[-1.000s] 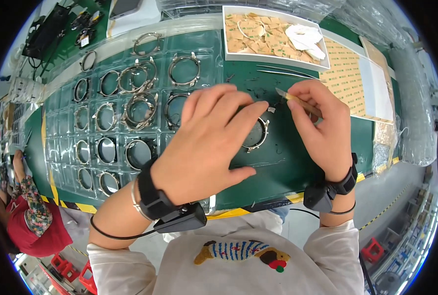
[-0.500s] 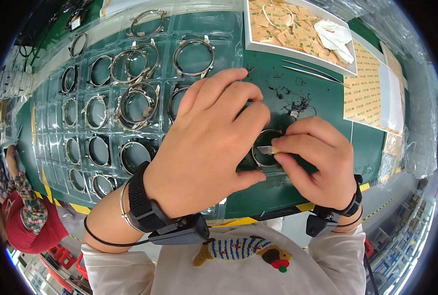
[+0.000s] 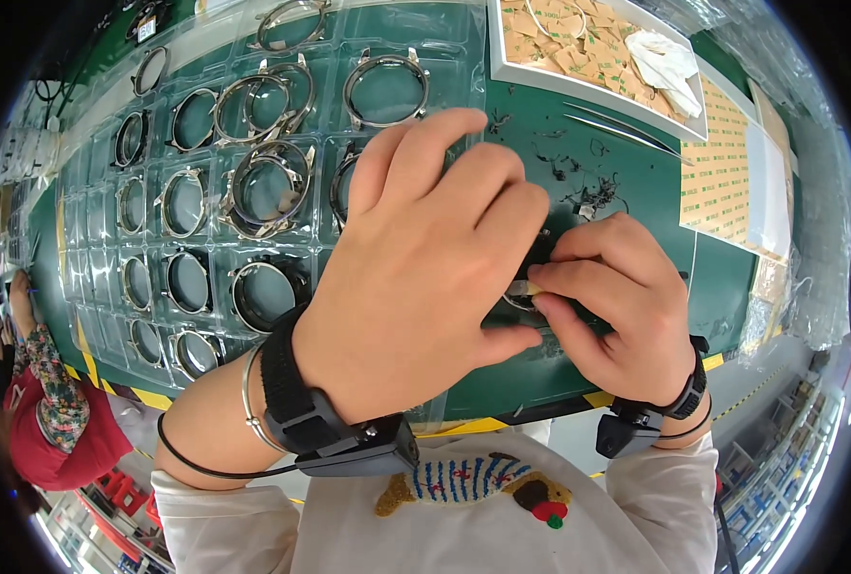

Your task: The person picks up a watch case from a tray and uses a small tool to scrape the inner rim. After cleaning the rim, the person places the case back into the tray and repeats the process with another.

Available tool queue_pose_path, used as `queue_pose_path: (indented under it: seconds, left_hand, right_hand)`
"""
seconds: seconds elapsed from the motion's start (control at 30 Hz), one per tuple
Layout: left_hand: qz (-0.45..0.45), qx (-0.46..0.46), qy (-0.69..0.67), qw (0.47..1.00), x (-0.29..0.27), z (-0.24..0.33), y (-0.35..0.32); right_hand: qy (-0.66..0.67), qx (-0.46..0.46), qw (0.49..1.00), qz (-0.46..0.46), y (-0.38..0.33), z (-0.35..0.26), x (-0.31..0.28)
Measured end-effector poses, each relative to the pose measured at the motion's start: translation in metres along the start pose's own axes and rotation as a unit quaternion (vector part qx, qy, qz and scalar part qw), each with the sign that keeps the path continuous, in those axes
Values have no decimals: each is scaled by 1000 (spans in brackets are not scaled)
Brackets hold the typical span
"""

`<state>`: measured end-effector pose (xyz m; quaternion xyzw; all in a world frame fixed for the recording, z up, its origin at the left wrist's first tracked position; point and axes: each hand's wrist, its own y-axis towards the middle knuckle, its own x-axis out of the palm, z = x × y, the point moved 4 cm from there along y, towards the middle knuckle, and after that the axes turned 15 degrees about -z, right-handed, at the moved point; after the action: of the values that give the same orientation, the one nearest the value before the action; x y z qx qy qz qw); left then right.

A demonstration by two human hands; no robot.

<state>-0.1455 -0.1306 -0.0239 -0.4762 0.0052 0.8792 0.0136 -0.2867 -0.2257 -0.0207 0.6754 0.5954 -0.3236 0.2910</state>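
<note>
Green tabletop [image 3: 657, 203] ends at a near edge lined with yellow-and-black striped tape [image 3: 473, 427]; open room lies right of the right hand [image 3: 621, 306], which pinches a short, pale-handled blade [image 3: 523, 287]. That blade is at a round, silvery metal ring [image 3: 519, 302], mostly hidden between the hands; whether the left hand [image 3: 425, 258], bent beside it, grips it, I cannot tell. One clear plastic compartment tray [image 3: 449, 75] holds round metal frames [image 3: 385, 88]; one shallow white box [image 3: 598, 99] holds tan paper squares [image 3: 550, 53] and crumpled white cloth [image 3: 663, 69].
</note>
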Motion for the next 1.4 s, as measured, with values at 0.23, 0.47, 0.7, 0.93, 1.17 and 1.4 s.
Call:
queue_pose_path:
  seconds: [0.23,0.47,0.7,0.93,1.17,1.4]
  left_hand:
    - [-14,25,5,1000,3,1,-2]
    - [-9,25,8,1000,4,3,-3]
    - [-5,28,13,1000,4,4,-2]
    - [4,33,0,999,4,3,-3]
    - [3,33,-8,999,4,4,-3]
    - [2,29,-4,1000,4,3,-4]
  right_hand:
    - [4,-13,1000,-17,0,3,-1]
    - [15,-51,998,-35,2,6,-4]
    - [0,-44,999,-19,2,3,-1]
    - [-2,-1,1000,-10,-2,-2,5]
    - [16,-17,1000,-3,-1,4,2]
    - [-1,-35,999,-16,-1,1,2]
